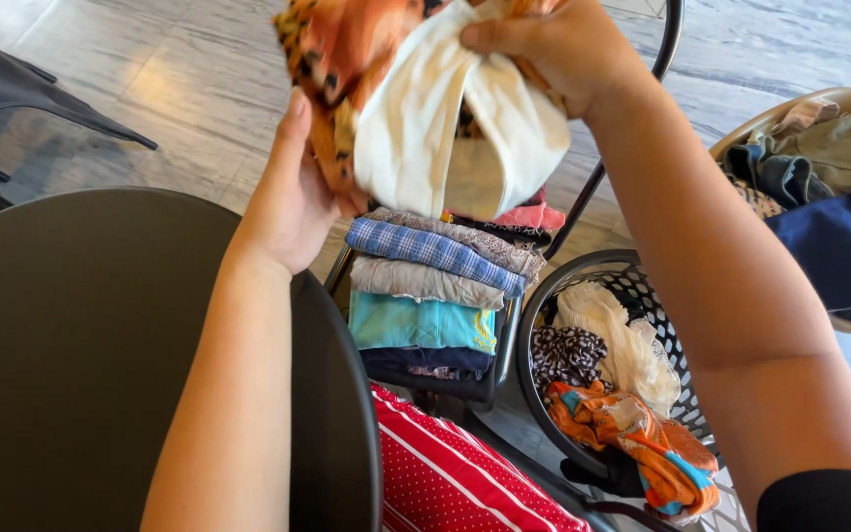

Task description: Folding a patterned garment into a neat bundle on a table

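Your right hand (554,44) has its fingers curled closed over the top of an orange patterned garment (347,59) with a cream lining (425,128), the thumb pressing into the cream cloth so the fabric bunches beneath your palm. Your left hand (288,192) lies flatter against the garment's left edge: the fingers are nearly straight and pressed to the orange cloth, though the fingertips are hidden behind the fabric, so you cannot tell how firmly they grip it. Between the two hands the garment hangs high in the view, its cream part folding down in a loop.

Directly below it sits a stack of folded clothes (430,296) on a dark chair (485,384): a pink piece on top, then grey, blue check, beige, turquoise and dark navy layers. Just right of the stack stands a round black mesh basket (539,296) holding a cream cloth, a black-and-white spotted piece and an orange and blue scarf (642,443). Farther right, a beige basket (839,99) is heaped with olive, grey and navy clothes. A round dark table (81,345) fills the lower left under your left forearm, and a red cloth with white stripes and dots (455,473) shows beside its edge. Another black chair (2,108) stands on the pale tiled floor (179,79) at upper left.
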